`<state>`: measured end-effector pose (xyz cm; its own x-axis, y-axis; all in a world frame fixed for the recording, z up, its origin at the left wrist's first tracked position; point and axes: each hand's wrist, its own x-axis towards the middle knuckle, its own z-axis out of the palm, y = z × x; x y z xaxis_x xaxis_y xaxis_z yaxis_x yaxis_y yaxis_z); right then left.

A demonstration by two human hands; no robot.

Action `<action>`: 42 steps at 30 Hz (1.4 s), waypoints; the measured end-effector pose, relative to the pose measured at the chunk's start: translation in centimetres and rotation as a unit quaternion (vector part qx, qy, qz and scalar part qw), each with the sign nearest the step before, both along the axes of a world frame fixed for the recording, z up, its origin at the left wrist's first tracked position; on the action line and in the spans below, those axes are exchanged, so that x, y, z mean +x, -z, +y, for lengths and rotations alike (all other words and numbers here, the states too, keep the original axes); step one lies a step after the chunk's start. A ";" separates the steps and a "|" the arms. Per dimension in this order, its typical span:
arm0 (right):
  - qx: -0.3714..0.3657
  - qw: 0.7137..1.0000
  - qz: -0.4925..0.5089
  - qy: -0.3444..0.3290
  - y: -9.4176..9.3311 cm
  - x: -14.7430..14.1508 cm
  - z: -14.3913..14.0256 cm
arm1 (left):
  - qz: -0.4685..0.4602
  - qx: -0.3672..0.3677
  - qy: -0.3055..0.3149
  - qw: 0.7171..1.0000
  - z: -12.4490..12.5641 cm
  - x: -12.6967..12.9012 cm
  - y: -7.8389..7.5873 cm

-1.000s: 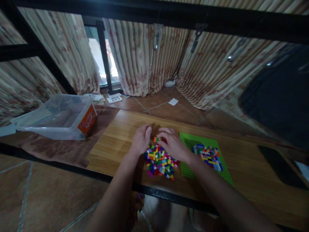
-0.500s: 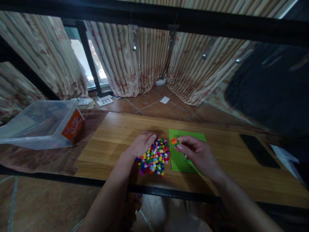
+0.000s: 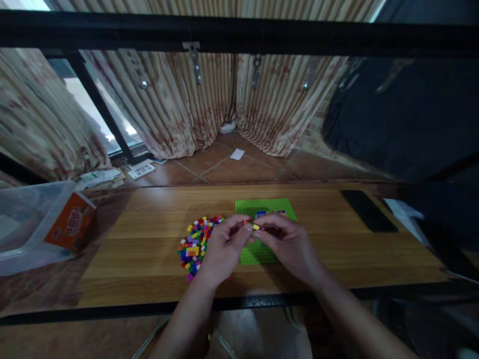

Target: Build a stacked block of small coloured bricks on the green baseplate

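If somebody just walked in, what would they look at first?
Probably the bright, jumbled pile of colourful bricks on the wooden tabletop, beside the left hand. Next, the green studded plate in the middle, where that hand and the right hand meet over it, pinching tiny bricks. Then the big orange label on the see-through box at the far left.

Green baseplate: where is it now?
The green baseplate lies on the tabletop, below and right of centre in the head view, partly hidden by the left hand and right hand; the brick pile is on its left, the dark slab farther right.
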<state>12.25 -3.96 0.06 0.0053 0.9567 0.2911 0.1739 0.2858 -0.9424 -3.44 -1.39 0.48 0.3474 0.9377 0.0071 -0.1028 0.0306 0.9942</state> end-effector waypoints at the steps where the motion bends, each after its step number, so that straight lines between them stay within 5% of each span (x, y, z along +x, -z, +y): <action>1: 0.002 1.000 0.012 0.000 0.0 0.2 -0.1 | -0.027 -0.028 -0.012 0.999 0.1 0.3 0.0; 6: 0.028 0.999 0.005 0.034 0.0 1.5 -0.5 | -0.085 -0.127 -0.004 0.988 0.5 1.2 -0.2; 15: 0.066 0.994 -0.085 0.016 -0.7 3.6 -1.1 | -0.121 -0.165 0.010 0.979 0.1 3.9 -0.7; 29: 0.045 0.996 -0.039 0.063 -0.5 3.8 -1.1 | -0.093 -0.171 0.009 0.981 0.5 5.1 -0.8; 35: 0.003 0.990 0.027 0.141 -0.6 6.6 -0.4 | -0.096 -0.182 -0.052 0.977 1.1 4.9 -0.9; 42: -0.008 0.983 -0.119 0.142 1.3 9.6 -0.2 | -0.093 -0.138 -0.099 0.981 2.2 3.9 -0.9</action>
<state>21.88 -4.19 -1.25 0.2056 0.9311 0.3013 0.4602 0.1797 -0.8694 0.43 0.76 1.34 0.1747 0.9618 -0.2106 -0.3129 0.2570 0.9144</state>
